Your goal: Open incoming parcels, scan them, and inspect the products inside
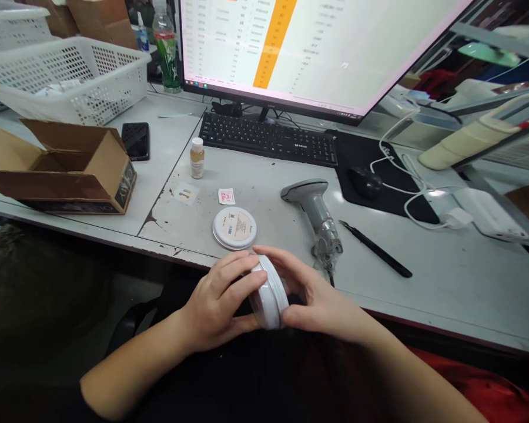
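Both hands hold a round white jar (271, 296) on its edge, just in front of the desk's front edge. My left hand (223, 296) wraps its fingers over the top and near side, thumb underneath. My right hand (311, 294) grips the other side, its thumb low on the rim. The jar's flat faces are mostly hidden. Just beyond the hands a round white tin (235, 227) lies flat, its printed label facing up. Behind it lie a small white sticker with red print (226, 196) and a clear label (186, 192). A small white-capped bottle (197, 158) stands farther back.
A grey barcode scanner (315, 211) and a black craft knife (374, 249) lie to the right. Behind are a keyboard (264, 136), monitor (317, 53) and mouse (365, 181). An open cardboard box (101, 176), phone (136, 141) and white basket (101, 88) occupy the left.
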Available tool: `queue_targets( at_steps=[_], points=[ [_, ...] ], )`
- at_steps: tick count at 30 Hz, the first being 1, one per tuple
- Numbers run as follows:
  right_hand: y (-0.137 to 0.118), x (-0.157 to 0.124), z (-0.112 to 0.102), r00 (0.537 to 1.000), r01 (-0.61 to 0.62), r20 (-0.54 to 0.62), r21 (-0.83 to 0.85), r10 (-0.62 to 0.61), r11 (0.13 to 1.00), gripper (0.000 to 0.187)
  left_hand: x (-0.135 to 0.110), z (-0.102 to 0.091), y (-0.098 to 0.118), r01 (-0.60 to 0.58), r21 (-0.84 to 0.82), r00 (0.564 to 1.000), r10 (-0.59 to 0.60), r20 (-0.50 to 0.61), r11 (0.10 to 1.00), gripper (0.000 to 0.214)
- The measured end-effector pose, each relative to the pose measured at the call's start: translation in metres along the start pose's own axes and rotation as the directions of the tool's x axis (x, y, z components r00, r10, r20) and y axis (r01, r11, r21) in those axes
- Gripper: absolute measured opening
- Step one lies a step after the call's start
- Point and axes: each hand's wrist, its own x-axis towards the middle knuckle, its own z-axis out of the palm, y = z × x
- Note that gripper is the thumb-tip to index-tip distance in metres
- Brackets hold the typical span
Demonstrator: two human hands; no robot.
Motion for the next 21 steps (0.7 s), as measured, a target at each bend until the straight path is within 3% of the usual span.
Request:
queue_targets(
  at_steps=[3,6,9,11,14,16,18,21],
  points=[
    [0.004,0.001,0.001,0.997,-0.075,0.025,0.008,0.075,0.997,0.089,0.000,0.002,-0.002,0.095,-0.016,0.995,-0.095,0.001,0.995,0.077],
    [-0.001,0.001,0.001,0.996,-0.089,-0.033,-0.177,0.084,0.980,0.100,0.001,0.004,-0.002,0.155,-0.050,0.986,-0.158,-0.053,0.987,0.085],
    [-0.007,0.001,0.002,0.993,-0.052,-0.122,-0.367,0.008,0.929,0.099,0.001,0.003,0.001,0.247,-0.183,0.968,-0.252,-0.001,0.951,0.098],
    [-0.008,0.001,0.001,0.987,-0.030,-0.151,-0.480,-0.050,0.876,0.098,0.003,0.001,0.004,0.386,-0.420,0.920,-0.375,0.114,0.821,0.102],
    [-0.007,0.001,0.001,0.984,-0.002,-0.149,-0.571,-0.101,0.821,0.099,0.007,-0.004,0.006,0.493,-0.747,0.843,-0.459,0.282,0.446,0.095],
    [-0.006,0.001,0.001,0.985,0.016,-0.131,-0.581,-0.113,0.814,0.100,0.011,-0.005,0.007,0.506,-0.819,0.806,-0.485,0.339,0.270,0.091],
    [-0.006,0.002,0.002,0.987,0.024,-0.119,-0.576,-0.113,0.817,0.101,0.015,-0.005,0.008,0.524,-0.827,0.773,-0.522,0.360,0.205,0.089],
    [-0.005,0.002,0.004,0.988,0.024,-0.113,-0.565,-0.106,0.825,0.104,0.016,-0.004,0.009,0.536,-0.817,0.756,-0.554,0.350,0.215,0.087]
  ],
)
